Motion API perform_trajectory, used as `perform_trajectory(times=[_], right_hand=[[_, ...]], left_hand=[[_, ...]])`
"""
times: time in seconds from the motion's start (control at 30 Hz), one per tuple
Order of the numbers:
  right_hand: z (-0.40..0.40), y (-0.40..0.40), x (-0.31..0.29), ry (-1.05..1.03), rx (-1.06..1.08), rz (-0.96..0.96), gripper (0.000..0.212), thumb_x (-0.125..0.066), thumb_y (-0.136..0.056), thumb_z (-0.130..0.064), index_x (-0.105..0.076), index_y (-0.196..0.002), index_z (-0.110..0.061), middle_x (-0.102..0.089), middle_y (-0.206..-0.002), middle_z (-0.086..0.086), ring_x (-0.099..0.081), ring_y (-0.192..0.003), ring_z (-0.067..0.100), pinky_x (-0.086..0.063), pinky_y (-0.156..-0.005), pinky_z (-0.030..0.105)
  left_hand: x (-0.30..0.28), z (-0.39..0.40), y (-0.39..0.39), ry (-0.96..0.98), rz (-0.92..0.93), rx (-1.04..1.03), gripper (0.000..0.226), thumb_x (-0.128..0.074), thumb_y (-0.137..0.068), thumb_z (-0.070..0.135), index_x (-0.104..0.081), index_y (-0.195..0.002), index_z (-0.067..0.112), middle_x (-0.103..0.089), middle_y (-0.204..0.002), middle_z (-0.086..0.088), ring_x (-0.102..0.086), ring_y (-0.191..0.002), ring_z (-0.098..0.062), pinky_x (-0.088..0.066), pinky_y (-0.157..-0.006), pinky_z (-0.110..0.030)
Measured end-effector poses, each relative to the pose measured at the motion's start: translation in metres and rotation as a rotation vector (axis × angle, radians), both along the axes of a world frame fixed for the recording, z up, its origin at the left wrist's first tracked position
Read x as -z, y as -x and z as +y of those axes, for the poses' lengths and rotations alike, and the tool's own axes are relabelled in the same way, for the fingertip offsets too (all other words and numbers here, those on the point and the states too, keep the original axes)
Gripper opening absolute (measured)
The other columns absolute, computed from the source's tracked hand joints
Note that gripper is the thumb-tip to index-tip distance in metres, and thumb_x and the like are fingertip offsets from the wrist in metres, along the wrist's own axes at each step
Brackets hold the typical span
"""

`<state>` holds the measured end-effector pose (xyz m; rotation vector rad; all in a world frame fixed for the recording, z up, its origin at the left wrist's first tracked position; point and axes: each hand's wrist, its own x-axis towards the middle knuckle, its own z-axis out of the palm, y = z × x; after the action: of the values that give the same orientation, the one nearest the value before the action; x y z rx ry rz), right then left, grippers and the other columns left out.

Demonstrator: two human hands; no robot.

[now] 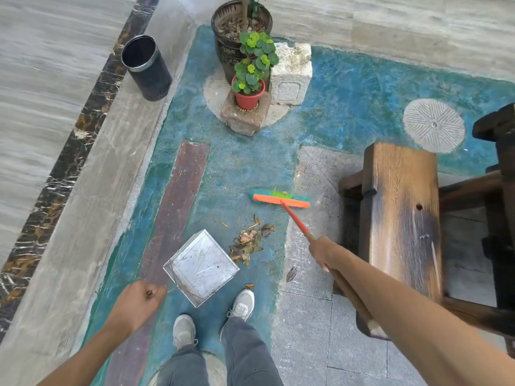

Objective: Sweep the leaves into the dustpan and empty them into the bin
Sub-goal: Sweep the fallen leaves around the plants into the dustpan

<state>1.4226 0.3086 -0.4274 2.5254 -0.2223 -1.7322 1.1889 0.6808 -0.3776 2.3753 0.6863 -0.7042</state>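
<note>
**Broom out, dustpan down, leaves between them**

I stand on a worn blue-green painted floor (242, 168), my two grey sneakers (242, 302) at the near edge of the view. My right hand (327, 253) is clamped around the broom handle (296, 220), which runs orange from my fist out to the broom head (281, 200); the wooden end of the handle passes back under my forearm. The head, orange-backed with teal and green bristles, sits on the floor far of the leaves, at the seam where the blue paint meets a grey stone slab.

My left hand (139, 300) is closed in a fist on the thin wire handle of the metal dustpan (200, 267). The square, scuffed silver pan rests on the floor just in front of my feet, turned on the diagonal, with one edge facing the pile.

The dry brown leaves (249, 242) lie in a loose heap just right of the pan, near its far right edge. A few strays lie apart: one (290, 274) on the grey slab to the right, one (249, 286) by my right shoe, and one (224, 224) just far of the pan.

The bin (146, 66), a dark cylinder with a metal rim, stands upright and open at the far left, on the pale stone border, well apart from the pile. Far of centre, a small red pot of green leaves (248, 93) sits on a stone block, with a large dark planter (231, 37) behind it. A heavy wooden bench (401, 218) fills the right side.
</note>
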Motion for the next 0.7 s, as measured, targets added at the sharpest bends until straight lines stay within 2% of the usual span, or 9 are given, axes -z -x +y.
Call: perform_trajectory(times=[0.07, 0.1, 0.17, 0.23, 0.33, 0.43, 0.53, 0.6, 0.7], right_hand=[[-0.010, 0.024, -0.004, -0.098, 0.098, -0.037, 0.023, -0.065, -0.091, -0.016, -0.062, -0.106, 0.001, -0.063, -0.124, 0.015, -0.063, -0.097, 0.027, -0.051, -0.063, 0.025], [-0.014, 0.037, -0.007, -0.157, 0.291, -0.025, 0.030, -0.059, -0.096, -0.023, -0.060, -0.110, 0.003, -0.062, -0.124, 0.018, -0.062, -0.096, 0.027, -0.054, -0.059, 0.020], [-0.030, 0.063, -0.013, -0.334, 0.445, -0.074, 0.052, -0.045, -0.097, -0.044, -0.056, -0.121, 0.002, -0.060, -0.124, 0.021, -0.061, -0.104, 0.029, -0.045, -0.041, 0.016], [-0.043, 0.079, -0.022, -0.290, 0.503, -0.069, 0.057, -0.039, -0.094, -0.054, -0.059, -0.114, -0.005, -0.064, -0.108, 0.020, -0.064, -0.091, 0.033, -0.039, -0.040, 0.019], [-0.062, 0.091, -0.038, -0.226, 0.473, -0.014, 0.029, -0.041, -0.101, -0.027, -0.056, -0.115, -0.006, -0.057, -0.067, 0.010, -0.064, -0.057, 0.026, -0.042, -0.037, 0.021], [-0.078, 0.095, -0.039, -0.168, 0.589, -0.051, 0.033, -0.035, -0.099, -0.001, -0.051, -0.128, 0.001, -0.059, -0.071, 0.013, -0.056, -0.042, 0.017, -0.045, -0.041, 0.025], [-0.076, 0.092, -0.035, -0.151, 0.675, -0.192, 0.037, -0.034, -0.099, -0.014, -0.056, -0.123, 0.005, -0.062, -0.082, 0.012, -0.060, -0.054, 0.018, -0.050, -0.052, 0.030], [-0.069, 0.089, -0.032, -0.145, 0.700, -0.267, 0.039, -0.033, -0.099, -0.012, -0.053, -0.128, 0.004, -0.064, -0.095, 0.013, -0.069, -0.079, 0.025, -0.057, -0.073, 0.032], [-0.045, 0.094, -0.033, -0.198, 0.633, -0.255, 0.038, -0.039, -0.097, -0.015, -0.053, -0.128, 0.002, -0.060, -0.121, 0.021, -0.059, -0.112, 0.036, -0.049, -0.092, 0.039]], left_hand=[[0.001, -0.009, -0.005, -0.005, 0.014, 0.025, 0.048, -0.056, -0.092, 0.019, -0.024, -0.057, 0.017, -0.017, -0.050, 0.003, -0.017, -0.045, -0.013, -0.022, -0.048, -0.029], [0.002, -0.012, -0.006, -0.004, 0.020, 0.034, 0.047, -0.055, -0.092, 0.019, -0.024, -0.057, 0.016, -0.017, -0.050, 0.003, -0.017, -0.045, -0.013, -0.022, -0.047, -0.028], [0.002, -0.019, -0.012, 0.007, 0.022, 0.052, 0.047, -0.055, -0.093, 0.020, -0.023, -0.058, 0.017, -0.017, -0.049, 0.003, -0.017, -0.046, -0.012, -0.023, -0.048, -0.027], [0.001, -0.022, -0.017, 0.028, 0.015, 0.064, 0.049, -0.056, -0.093, 0.019, -0.023, -0.057, 0.018, -0.018, -0.048, 0.003, -0.017, -0.046, -0.011, -0.023, -0.048, -0.029], [-0.002, -0.021, -0.021, 0.025, 0.002, 0.104, 0.050, -0.057, -0.091, 0.016, -0.023, -0.055, 0.018, -0.019, -0.047, 0.004, -0.018, -0.046, -0.009, -0.019, -0.046, -0.025], [-0.006, -0.018, -0.024, 0.029, 0.018, 0.094, 0.049, -0.058, -0.089, 0.014, -0.023, -0.055, 0.017, -0.019, -0.049, 0.004, -0.018, -0.047, -0.010, -0.015, -0.046, -0.026], [-0.008, -0.017, -0.025, 0.039, 0.004, 0.096, 0.051, -0.058, -0.089, 0.011, -0.022, -0.055, 0.019, -0.018, -0.048, 0.005, -0.016, -0.047, -0.008, -0.013, -0.046, -0.025], [-0.011, -0.020, -0.025, 0.050, -0.005, 0.105, 0.051, -0.058, -0.091, 0.012, -0.022, -0.055, 0.020, -0.018, -0.049, 0.006, -0.017, -0.047, -0.009, -0.015, -0.049, -0.028], [-0.013, -0.022, -0.023, 0.062, -0.015, 0.123, 0.052, -0.057, -0.092, 0.014, -0.022, -0.054, 0.020, -0.017, -0.048, 0.006, -0.017, -0.046, -0.009, -0.015, -0.051, -0.029]])
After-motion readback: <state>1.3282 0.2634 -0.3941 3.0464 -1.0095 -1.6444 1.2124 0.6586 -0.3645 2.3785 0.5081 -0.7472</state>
